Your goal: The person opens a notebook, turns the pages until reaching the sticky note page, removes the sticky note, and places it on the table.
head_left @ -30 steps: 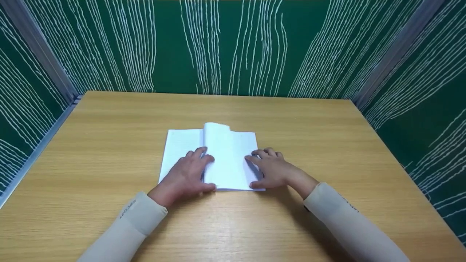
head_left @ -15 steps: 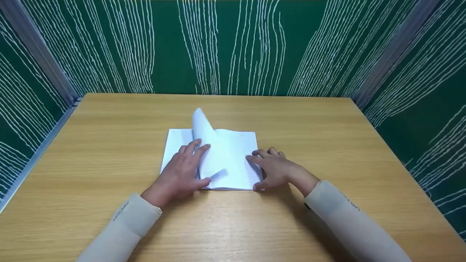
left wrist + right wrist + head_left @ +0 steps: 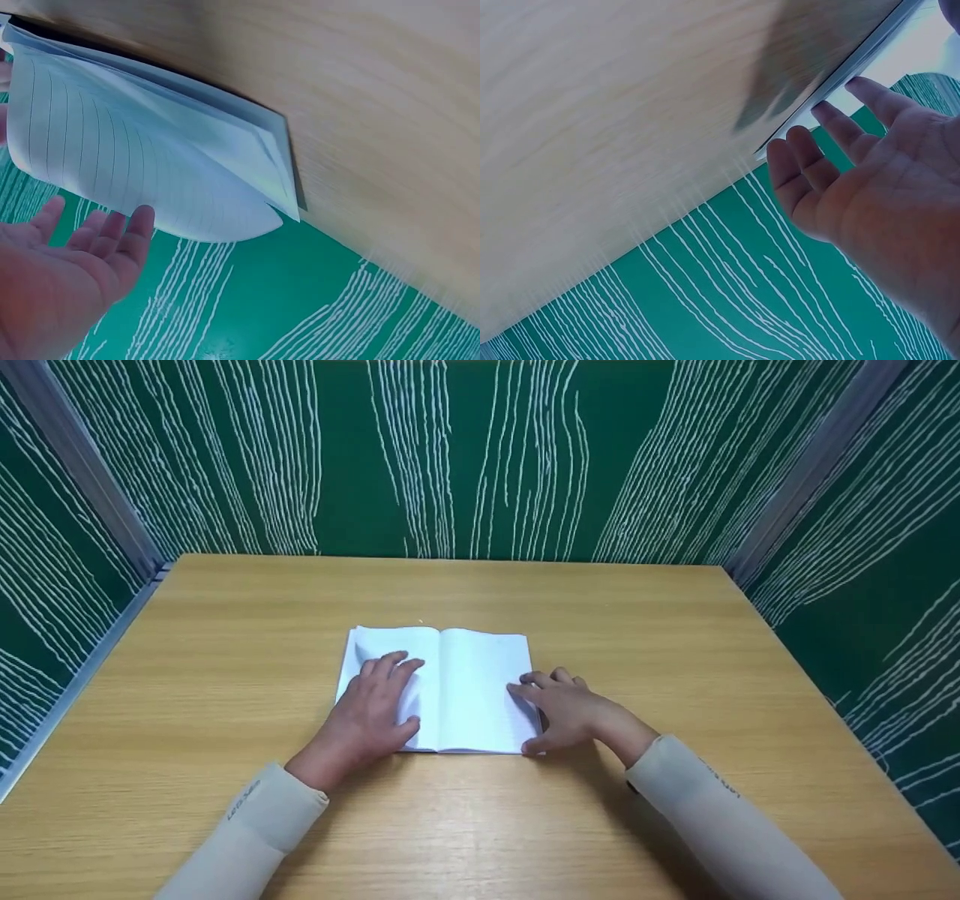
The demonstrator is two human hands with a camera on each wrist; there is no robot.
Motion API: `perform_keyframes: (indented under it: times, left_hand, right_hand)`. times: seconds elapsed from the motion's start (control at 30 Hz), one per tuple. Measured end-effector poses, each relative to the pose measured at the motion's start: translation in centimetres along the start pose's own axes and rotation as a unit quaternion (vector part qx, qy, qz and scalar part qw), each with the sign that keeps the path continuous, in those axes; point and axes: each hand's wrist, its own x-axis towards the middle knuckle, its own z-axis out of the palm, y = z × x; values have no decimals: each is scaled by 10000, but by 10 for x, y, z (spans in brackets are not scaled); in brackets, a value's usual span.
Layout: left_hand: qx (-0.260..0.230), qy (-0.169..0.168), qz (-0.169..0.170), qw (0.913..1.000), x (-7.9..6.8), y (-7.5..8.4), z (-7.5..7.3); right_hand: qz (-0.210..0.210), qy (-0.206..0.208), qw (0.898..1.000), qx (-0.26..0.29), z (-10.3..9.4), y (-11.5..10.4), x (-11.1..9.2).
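Observation:
A notebook (image 3: 480,682) with white pages lies spread on the table, its fold running near the middle. Ruled lines show on a curved left page (image 3: 112,142) in the left wrist view. Over that page is my left hand (image 3: 367,709), fingers spread and lightly bent, thumb near the lower edge. My right hand (image 3: 566,709) rests at the notebook's right edge, its fingertips on the page and its thumb at the lower right corner. In the right wrist view the right hand's fingers (image 3: 840,127) reach the notebook's edge.
The wooden table (image 3: 480,825) extends around the notebook on all sides. Behind it stands a green wall (image 3: 352,457) with white wavy lines, and grey posts (image 3: 810,457) rise at the far corners.
A raised page has turned over from right to left and now lies on the left side. My left hand has moved left with it. The right hand has barely moved.

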Motion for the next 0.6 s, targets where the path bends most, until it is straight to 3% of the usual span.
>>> perform_keyframes:
  times: [0.2,0.37,0.6]
  left_hand:
    - [284,-288,-332,9986,-7,-9,-4]
    - [372,-741,-657,9944,-11,-16,-4]
    - [283,-1209,-779,9892,-14,-17,-5]
  right_hand:
    - [-21,11,10000,11,0,1,0]
    - [-68,22,10000,-18,0,4,-1]
    - [35,49,10000,72,1,3,1]
